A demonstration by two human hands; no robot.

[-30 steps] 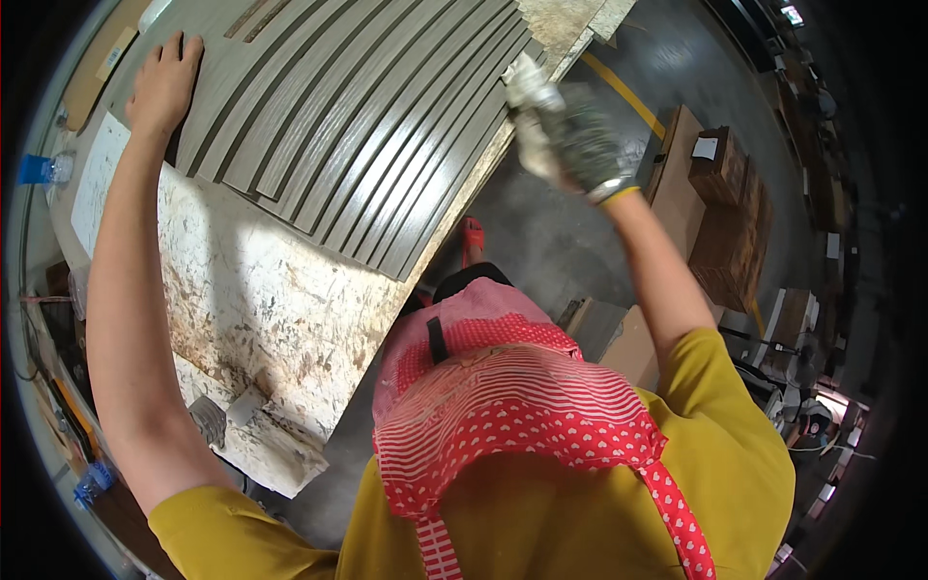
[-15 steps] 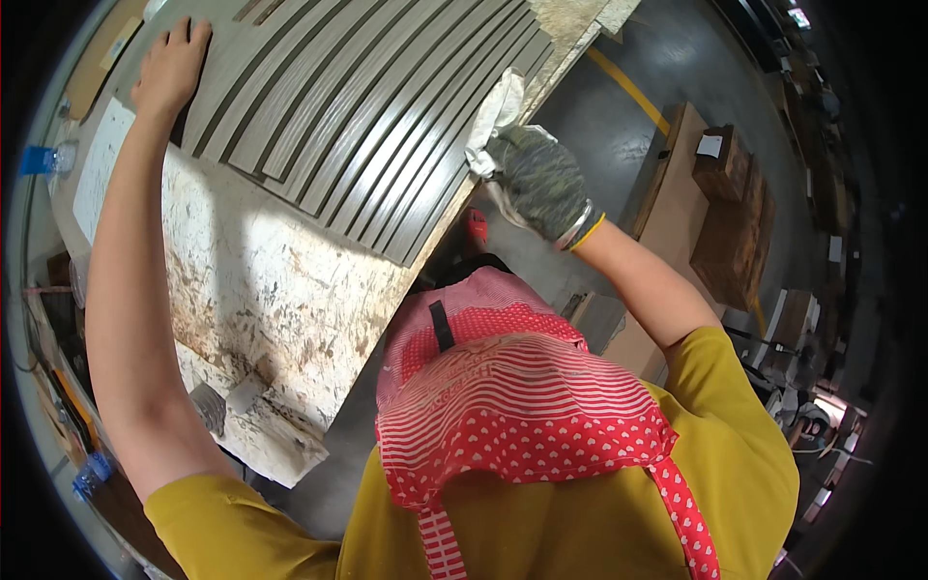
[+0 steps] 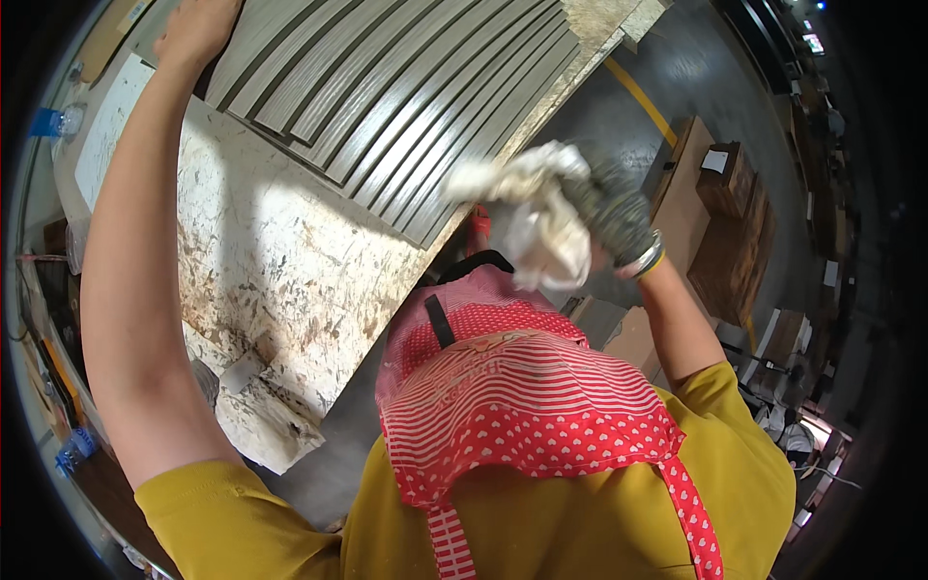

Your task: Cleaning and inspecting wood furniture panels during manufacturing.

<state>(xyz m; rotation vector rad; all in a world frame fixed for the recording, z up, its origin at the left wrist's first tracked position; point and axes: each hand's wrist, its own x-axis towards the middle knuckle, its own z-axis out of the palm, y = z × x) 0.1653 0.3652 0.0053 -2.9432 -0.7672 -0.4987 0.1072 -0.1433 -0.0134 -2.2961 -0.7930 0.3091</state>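
Observation:
A crumpled white rag (image 3: 551, 217) is bunched in my right hand (image 3: 614, 208), which wears a dark grey-green knit glove. This hand hangs off the near right side of the workbench, clear of the boards, and motion blurs it and the rag. Grey wood-grain strips (image 3: 387, 126) lie side by side on the bench with dark gaps between them. At the far left end of the strips rests my bare left hand (image 3: 198, 34). Its fingers look stretched out, though the picture's upper edge cuts part of them off.
The workbench top (image 3: 261, 251) is white, scuffed and stained. A pale cloth (image 3: 261, 425) hangs over its near corner. Brown wooden boxes (image 3: 725, 232) stand on a pallet to the right, beside a yellow floor line (image 3: 638, 97). A blue-capped bottle (image 3: 58, 122) is at far left.
My right hand has lifted off the strips' near edge and swung right and toward me with the rag. In the picture, my left hand and the bench have shifted slightly.

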